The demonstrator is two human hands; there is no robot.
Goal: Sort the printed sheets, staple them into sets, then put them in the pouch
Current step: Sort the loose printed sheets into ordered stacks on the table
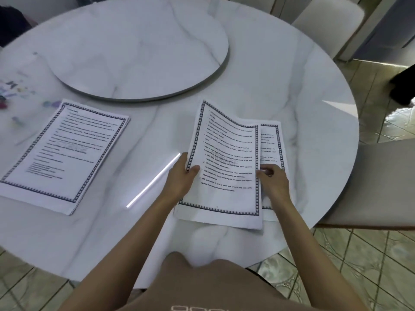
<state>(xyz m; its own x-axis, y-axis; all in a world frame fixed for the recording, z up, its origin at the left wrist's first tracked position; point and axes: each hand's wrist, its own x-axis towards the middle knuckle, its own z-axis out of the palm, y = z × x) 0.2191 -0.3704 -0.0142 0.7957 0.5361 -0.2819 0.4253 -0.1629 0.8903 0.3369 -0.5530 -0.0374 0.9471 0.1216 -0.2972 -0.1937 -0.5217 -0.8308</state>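
The left hand point(183, 173) pinches the left edge of the top sheet point(226, 158), thumb on its face, and the right hand point(272, 179) grips its right edge with curled fingers, bowing it up off the right pile point(272, 140). Sorting is judged under way: 1 further pile point(62, 153) lies flat, well apart to the left. No stapler is discernible; a blurred patterned item point(15, 86) at far left may be the pouch, so stapling and pouching remain.

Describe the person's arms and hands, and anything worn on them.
The left arm and right arm are bare, no sleeve in view. The left hand and right hand wear no gloves; no watch, bracelet or ring shows, though the fingers are slightly blurred. The top is brown with pale lettering.
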